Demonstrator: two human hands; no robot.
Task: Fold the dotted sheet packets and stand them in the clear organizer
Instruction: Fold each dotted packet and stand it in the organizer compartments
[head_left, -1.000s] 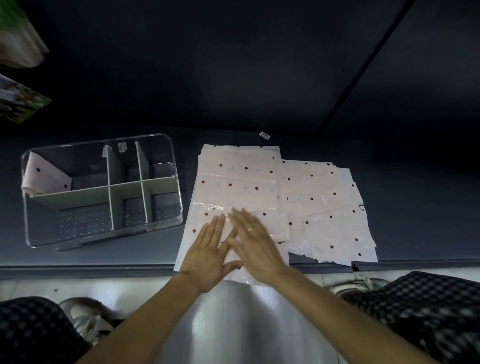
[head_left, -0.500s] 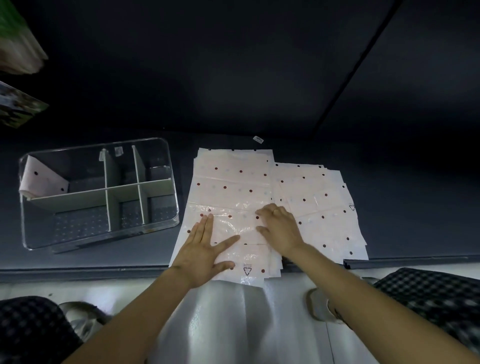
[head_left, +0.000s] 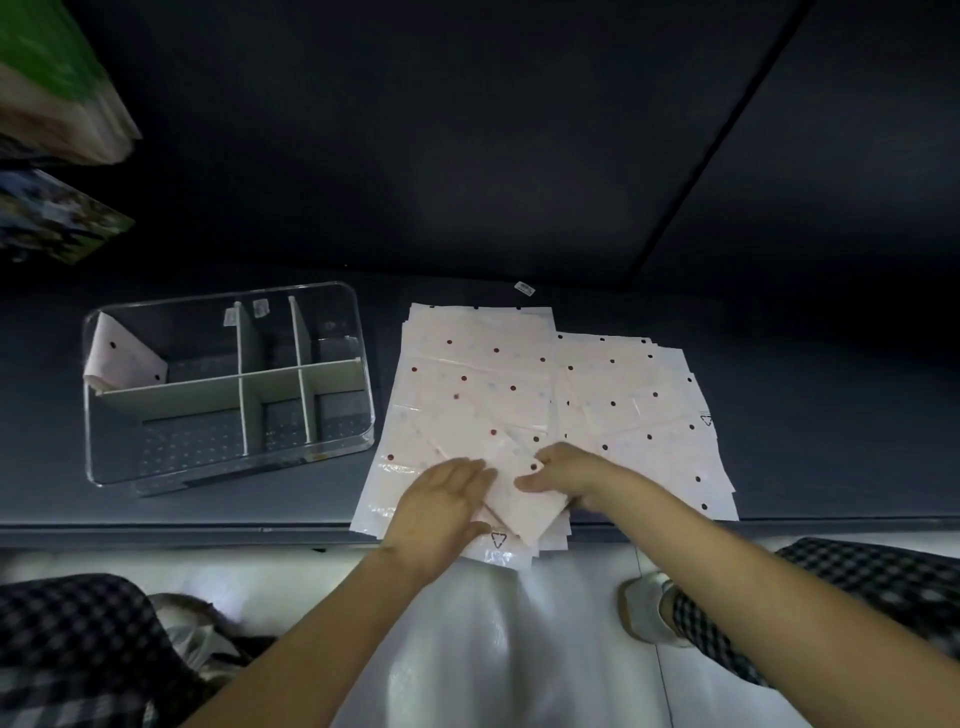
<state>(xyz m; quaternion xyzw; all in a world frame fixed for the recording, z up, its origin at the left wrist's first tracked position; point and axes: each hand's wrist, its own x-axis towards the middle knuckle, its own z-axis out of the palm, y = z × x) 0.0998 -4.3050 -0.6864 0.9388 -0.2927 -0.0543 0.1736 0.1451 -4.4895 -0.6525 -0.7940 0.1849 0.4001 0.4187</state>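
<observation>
Two stacks of pale dotted sheet packets lie on the dark ledge: a left stack (head_left: 475, 374) and a right stack (head_left: 639, 410). The top packet (head_left: 511, 480) of the left stack is turned at an angle, its near part folded over. My left hand (head_left: 441, 509) lies flat on its left side. My right hand (head_left: 571, 478) pinches its right edge, fingers curled round it. The clear organizer (head_left: 228, 462) with grey dividers stands to the left. One folded dotted packet (head_left: 124, 356) leans upright in its far left compartment.
The near ends of the stacks overhang the ledge's front edge (head_left: 208, 530). A small white tag (head_left: 523, 288) lies behind the stacks. Coloured packages (head_left: 57, 104) sit at the upper left. My checked trouser legs (head_left: 857, 587) and a shoe (head_left: 647, 608) show below.
Both hands slid from pressing flat on the top packet. The right hand took hold of its right edge and folded it over, so the packet now lies skewed on the stack.
</observation>
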